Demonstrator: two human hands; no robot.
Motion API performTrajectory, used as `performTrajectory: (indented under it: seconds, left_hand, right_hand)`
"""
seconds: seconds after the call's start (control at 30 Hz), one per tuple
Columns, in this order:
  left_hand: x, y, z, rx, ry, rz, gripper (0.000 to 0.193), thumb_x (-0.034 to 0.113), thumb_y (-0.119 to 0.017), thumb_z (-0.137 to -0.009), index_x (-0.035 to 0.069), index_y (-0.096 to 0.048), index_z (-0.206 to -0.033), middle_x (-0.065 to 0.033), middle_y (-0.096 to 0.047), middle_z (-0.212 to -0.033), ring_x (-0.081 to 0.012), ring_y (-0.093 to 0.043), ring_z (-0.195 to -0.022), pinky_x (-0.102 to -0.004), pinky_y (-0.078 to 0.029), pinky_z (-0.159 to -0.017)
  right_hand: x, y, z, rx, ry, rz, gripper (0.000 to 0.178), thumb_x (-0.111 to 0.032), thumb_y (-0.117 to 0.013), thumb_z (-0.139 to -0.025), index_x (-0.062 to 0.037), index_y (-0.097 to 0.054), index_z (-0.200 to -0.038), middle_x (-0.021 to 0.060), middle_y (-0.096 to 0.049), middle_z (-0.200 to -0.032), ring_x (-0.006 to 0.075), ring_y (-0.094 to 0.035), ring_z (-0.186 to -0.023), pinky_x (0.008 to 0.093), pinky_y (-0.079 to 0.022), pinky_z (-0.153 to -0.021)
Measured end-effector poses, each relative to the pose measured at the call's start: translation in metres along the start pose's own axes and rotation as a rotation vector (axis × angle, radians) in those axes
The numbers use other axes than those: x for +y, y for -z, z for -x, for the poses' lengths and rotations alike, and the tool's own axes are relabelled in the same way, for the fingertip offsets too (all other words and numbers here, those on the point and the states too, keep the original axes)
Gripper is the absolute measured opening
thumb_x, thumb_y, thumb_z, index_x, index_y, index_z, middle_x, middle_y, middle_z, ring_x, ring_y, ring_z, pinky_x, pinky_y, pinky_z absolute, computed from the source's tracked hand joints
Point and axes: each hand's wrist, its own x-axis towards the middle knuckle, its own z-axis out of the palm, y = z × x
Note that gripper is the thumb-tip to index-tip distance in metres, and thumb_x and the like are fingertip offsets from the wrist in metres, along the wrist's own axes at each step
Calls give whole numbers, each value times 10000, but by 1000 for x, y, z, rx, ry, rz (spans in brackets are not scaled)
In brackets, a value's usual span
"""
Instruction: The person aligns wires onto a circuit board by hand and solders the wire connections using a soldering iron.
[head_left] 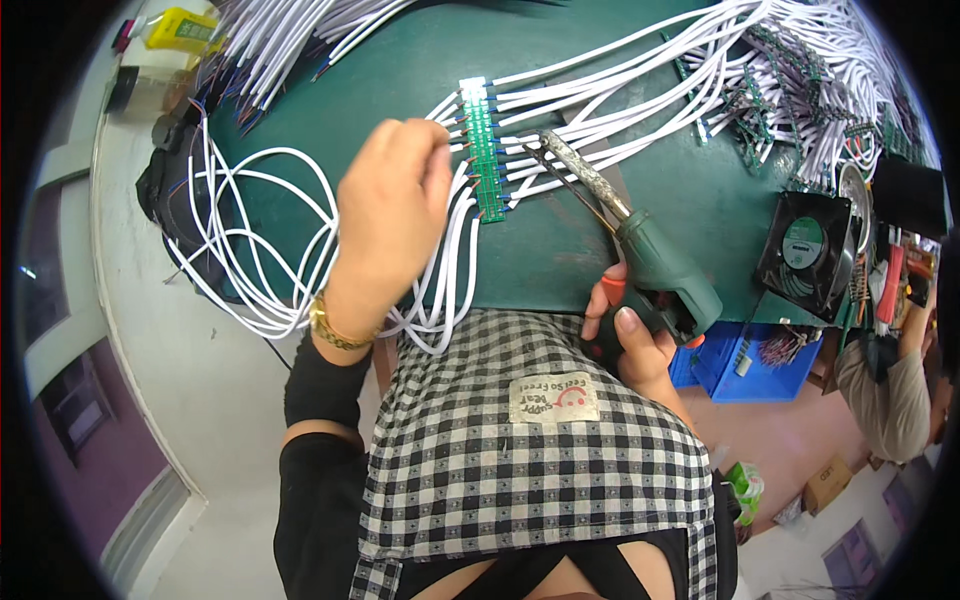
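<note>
A narrow green circuit board strip [483, 160] lies on the table, with white cables [590, 95] joined along its right side and more white cables [466, 240] along its left. My left hand [395, 195] is closed in a pinch at the board's left edge, on the end of a white cable; the fingertips partly hide it. My right hand [640, 345] grips the handle of a green soldering gun [668, 270]. Its long metal barrel [590, 172] points up and left, with the tip just right of the board. A thin rod runs beside the barrel.
The green table [400, 60] carries loose cable loops [290, 240] at left and a cable bundle [290, 40] at far left. Piled boards and cables [790, 90] fill the far right. A black fan [805, 240] stands near the right edge, above a blue crate [755, 375]. Another person's arm [890, 385] shows at right.
</note>
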Motion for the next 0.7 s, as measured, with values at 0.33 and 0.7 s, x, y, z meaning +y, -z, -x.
performTrajectory:
  seconds: [0.33, 0.7]
  left_hand:
    - [-29, -21, 2, -273, 220, 287, 135, 40, -626, -834, -15, -669, -950, -96, -656, -731, -132, -600, -622, -260, -468, -597]
    - [-49, -23, -24, -553, 392, 543, 143, 92, -653, -854, -47, -655, -881, 22, -610, -750, -15, -509, -660, -161, -420, -591]
  right_hand:
    - [2, 5, 0, -180, -57, -14, 395, -176, -613, -865, -28, -484, -1207, 94, -558, -861, 162, -550, -697, 292, -468, -651]
    - [3, 4, -1, -155, -66, 40, 398, -179, -623, -847, -11, -490, -1182, 99, -566, -851, 167, -556, -680, 292, -477, -630]
